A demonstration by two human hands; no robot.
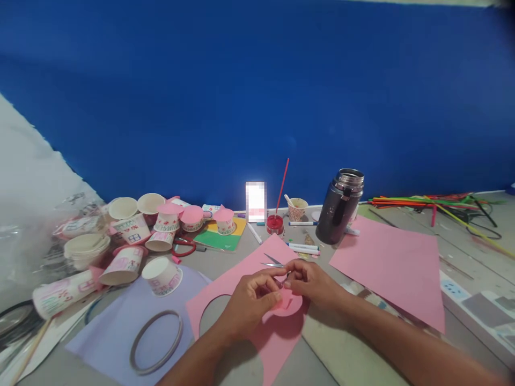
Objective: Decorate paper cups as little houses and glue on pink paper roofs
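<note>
A round piece of pink paper (pixel 295 305) is pinched in my left hand (pixel 251 300), its fingers closed on the paper's upper edge. My right hand (pixel 314 279) is closed around a small pair of scissors (pixel 274 263). Their slim metal blades stick out past my fingers, parted and pointing left, while the handles are mostly hidden. Both hands meet over a larger pink sheet (pixel 241 268) with round holes cut in it. Left of it, a grey ring (pixel 134 348) lies on a lilac sheet (pixel 107 332).
Decorated paper cups (pixel 163 273) crowd the left side near red-handled scissors (pixel 184 247). Behind my hands stand a red paint jar (pixel 275 226) with a brush, a small cup (pixel 298 209) and a dark flask (pixel 340 209). Another pink sheet (pixel 394 262) and a power strip (pixel 462 300) lie right.
</note>
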